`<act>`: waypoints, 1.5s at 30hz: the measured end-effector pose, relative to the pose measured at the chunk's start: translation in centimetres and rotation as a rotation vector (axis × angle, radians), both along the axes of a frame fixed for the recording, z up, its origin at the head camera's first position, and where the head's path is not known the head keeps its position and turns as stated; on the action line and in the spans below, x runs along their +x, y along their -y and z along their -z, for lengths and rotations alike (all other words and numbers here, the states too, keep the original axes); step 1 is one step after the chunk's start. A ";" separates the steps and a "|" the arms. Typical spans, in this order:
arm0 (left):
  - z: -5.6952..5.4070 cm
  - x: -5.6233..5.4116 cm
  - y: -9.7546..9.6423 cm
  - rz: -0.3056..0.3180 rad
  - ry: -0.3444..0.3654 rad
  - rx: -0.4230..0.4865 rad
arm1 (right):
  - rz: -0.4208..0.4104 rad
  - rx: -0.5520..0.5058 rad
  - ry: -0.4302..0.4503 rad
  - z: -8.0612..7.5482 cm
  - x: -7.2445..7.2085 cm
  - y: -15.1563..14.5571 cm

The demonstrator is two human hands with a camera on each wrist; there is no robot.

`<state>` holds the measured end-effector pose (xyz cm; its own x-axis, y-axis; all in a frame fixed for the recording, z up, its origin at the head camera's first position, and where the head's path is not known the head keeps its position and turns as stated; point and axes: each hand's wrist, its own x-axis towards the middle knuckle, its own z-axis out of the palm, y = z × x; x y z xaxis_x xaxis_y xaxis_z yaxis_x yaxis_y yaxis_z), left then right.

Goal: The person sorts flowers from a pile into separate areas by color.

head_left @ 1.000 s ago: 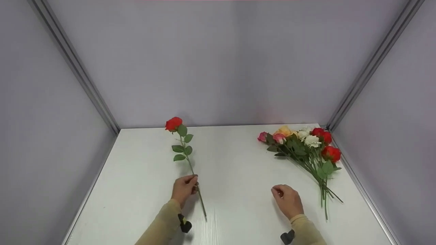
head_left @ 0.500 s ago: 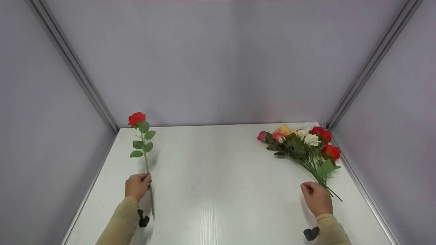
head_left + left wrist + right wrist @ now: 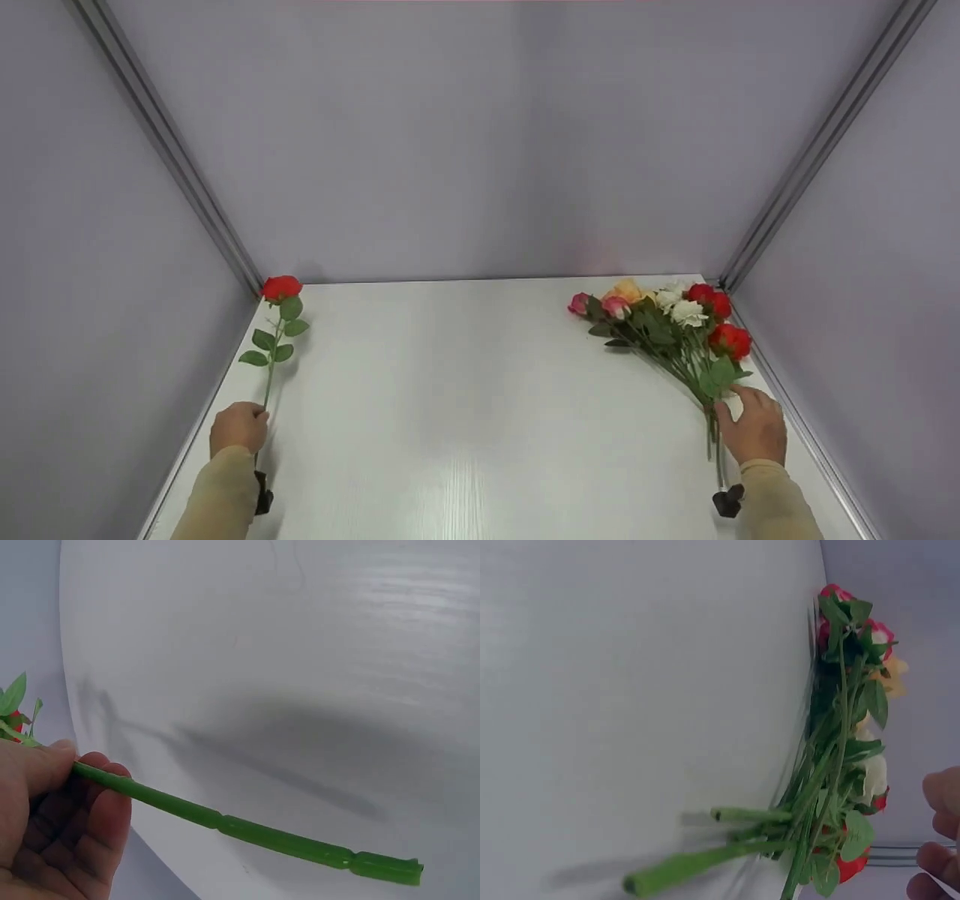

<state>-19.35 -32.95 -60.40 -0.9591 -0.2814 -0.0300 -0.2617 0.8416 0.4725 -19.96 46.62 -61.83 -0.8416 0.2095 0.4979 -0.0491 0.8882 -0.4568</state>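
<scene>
At the left side of the table, my left hand [image 3: 238, 430] pinches the stem of a red rose [image 3: 282, 289] between thumb and fingers. In the left wrist view the green stem [image 3: 277, 840] runs out past the fingers, above the table, its shadow beneath. On the right lies a pile of flowers [image 3: 660, 330] in red, white, yellow and pink, their stems crossing toward the front. My right hand [image 3: 756, 426] is beside these stems, thumb and fingers apart. In the right wrist view, a gap shows between the fingers [image 3: 941, 862] and the flowers.
The white table [image 3: 480, 390] is bounded by grey walls [image 3: 480, 150] at the back and both sides. Metal strips run along the corners and side edges. A black wrist camera [image 3: 727, 501] sits below the right hand, close to the stem ends.
My left hand has carried the red rose leftward and then lower toward the left edge. My right hand has moved right to the flower stems, and its thumb and fingers have spread.
</scene>
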 end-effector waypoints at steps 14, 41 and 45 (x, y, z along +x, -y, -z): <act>1.4 0.9 0.0 -0.019 0.079 0.018 | 0.045 0.004 0.103 0.7 -0.5 -1.3; 4.0 -0.7 -0.7 -0.044 0.074 0.003 | 0.004 0.032 0.147 0.9 -1.1 -0.8; 4.3 -0.6 -0.5 -0.061 0.058 0.006 | -0.007 0.038 0.153 0.8 -1.4 -0.7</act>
<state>-19.96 -32.41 -64.68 -0.9368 -0.3389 -0.0872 -0.3396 0.8204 0.4600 -21.37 47.33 -62.61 -0.9097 0.1866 0.3711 0.0122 0.9050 -0.4252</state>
